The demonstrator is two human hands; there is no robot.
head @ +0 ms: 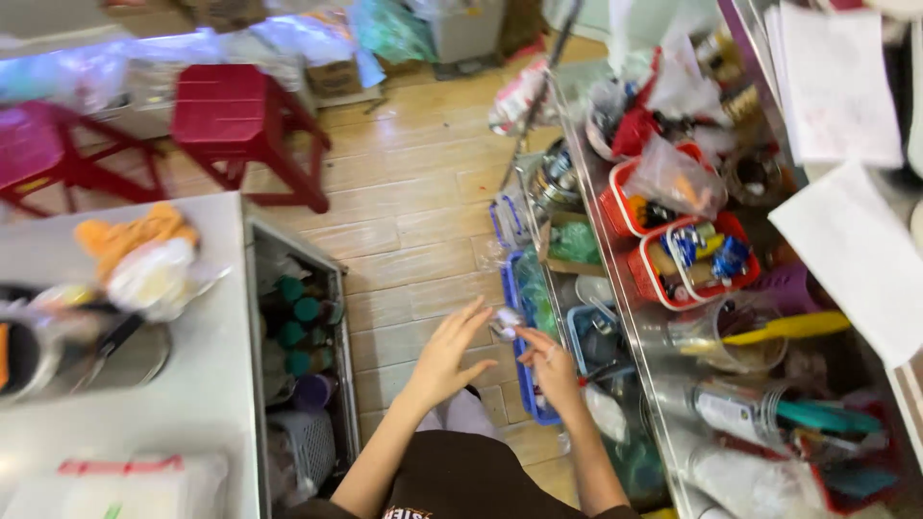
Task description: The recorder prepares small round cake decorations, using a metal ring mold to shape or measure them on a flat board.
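The floor (pixel 413 192) is laid in light wooden planks and lit evenly. Two red stools (pixel 245 120) stand on it at the far side, near some bags and boxes along the back. On the left a grey steel surface (pixel 207 384) runs toward the viewer, with an open bin of bottles (pixel 298 336) beside it. On the right a long steel surface (pixel 635 317) carries red baskets (pixel 673 240) and clear jars.
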